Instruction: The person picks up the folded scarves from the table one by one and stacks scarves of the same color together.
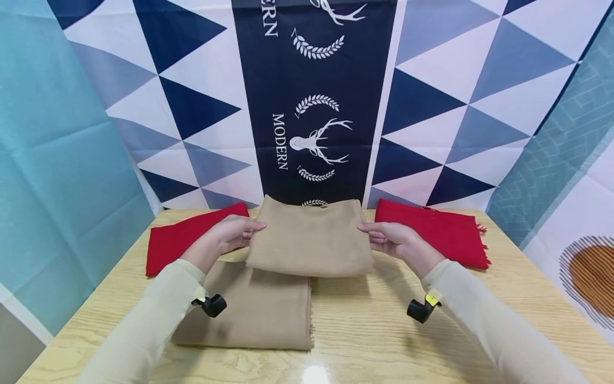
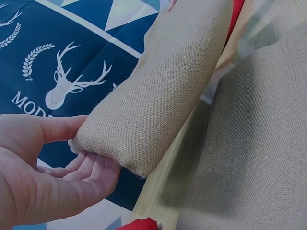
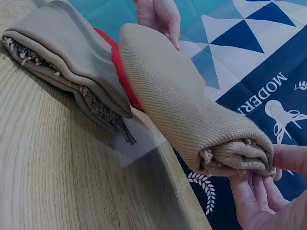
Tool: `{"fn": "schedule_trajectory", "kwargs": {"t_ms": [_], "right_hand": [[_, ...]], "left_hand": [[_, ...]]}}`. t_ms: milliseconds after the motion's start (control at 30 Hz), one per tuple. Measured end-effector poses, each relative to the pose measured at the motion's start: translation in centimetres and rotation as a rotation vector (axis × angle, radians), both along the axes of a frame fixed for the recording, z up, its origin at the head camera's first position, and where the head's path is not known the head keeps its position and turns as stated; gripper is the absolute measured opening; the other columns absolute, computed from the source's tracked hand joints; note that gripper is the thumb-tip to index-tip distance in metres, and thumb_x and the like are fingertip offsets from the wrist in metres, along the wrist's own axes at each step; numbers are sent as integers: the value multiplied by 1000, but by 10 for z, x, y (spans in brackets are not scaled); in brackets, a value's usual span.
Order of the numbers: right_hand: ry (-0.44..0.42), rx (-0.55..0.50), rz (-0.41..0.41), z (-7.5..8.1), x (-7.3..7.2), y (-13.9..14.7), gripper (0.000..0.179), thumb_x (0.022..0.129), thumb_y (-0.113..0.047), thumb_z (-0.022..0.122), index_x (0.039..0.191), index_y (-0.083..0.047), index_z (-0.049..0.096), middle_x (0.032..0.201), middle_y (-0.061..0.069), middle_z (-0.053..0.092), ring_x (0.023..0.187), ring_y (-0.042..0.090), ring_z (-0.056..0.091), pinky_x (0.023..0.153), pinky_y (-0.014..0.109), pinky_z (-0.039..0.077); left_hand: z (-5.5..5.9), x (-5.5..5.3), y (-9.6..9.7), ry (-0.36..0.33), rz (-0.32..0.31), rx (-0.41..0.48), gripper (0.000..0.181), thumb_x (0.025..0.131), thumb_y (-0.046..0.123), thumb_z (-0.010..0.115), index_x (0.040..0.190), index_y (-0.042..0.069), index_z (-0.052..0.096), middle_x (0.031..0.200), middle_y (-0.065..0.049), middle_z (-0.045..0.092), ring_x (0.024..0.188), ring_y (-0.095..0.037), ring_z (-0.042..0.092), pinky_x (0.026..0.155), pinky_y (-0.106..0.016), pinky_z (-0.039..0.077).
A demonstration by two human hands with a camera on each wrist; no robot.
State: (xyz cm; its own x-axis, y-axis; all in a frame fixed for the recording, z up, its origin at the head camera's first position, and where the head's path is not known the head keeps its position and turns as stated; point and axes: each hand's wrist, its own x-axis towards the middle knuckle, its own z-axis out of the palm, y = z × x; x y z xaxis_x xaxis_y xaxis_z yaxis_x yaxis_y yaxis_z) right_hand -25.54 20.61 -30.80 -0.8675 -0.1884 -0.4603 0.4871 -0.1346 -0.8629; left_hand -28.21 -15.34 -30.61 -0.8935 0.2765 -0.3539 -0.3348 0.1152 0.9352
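Note:
A folded beige scarf (image 1: 312, 237) is held up above the table between both hands. My left hand (image 1: 232, 233) pinches its left edge, thumb on top and fingers beneath, as the left wrist view shows. At the opposite edge my right hand (image 1: 390, 238) grips it the same way; in the right wrist view the folded layers and short fringe (image 3: 225, 160) show at that end. Below and to the left, a second folded beige scarf (image 1: 259, 314) lies flat on the table, its fringe along the right side. The held scarf overlaps its back part in the head view.
One folded red scarf (image 1: 184, 237) lies at the table's back left, behind my left hand. Another red scarf (image 1: 431, 234) with fringe lies at the back right. A patterned cloth (image 1: 316, 80) hangs along the back edge of the wooden table (image 1: 364, 330).

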Motion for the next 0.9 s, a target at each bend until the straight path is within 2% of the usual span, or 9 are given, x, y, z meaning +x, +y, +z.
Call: {"fn": "schedule_trajectory", "kwargs": {"t_ms": [333,633,800,900], "right_hand": [[6,-30,14,0,2,-3,7,90,-16,66,95,-14,61,82,-3,71,77,10,71,73,22,58],[-8,-37,7,1,1,-8,9,91,-17,65,97,-13,60,82,-2,71,77,11,70,73,22,58],[5,-43,23,0,0,-10,4,91,-16,65,90,-13,64,81,-2,71,76,10,70,72,22,58],[9,-49,31,1,0,-12,6,92,-15,63,86,-14,65,80,-2,72,75,9,70,72,22,58]], "left_hand": [[-2,6,-5,10,-25,3,35,96,14,55,126,-2,50,88,5,64,80,-10,63,74,-21,56],[-1,8,-12,28,-26,-25,33,96,16,56,123,-2,53,87,5,64,79,-12,62,74,-20,56],[-1,8,-15,34,-26,-25,33,96,16,56,123,-2,52,86,6,64,78,-11,62,74,-20,55],[0,8,-15,33,-27,-18,33,96,16,56,123,-2,52,87,6,64,78,-11,62,74,-20,55]]}}
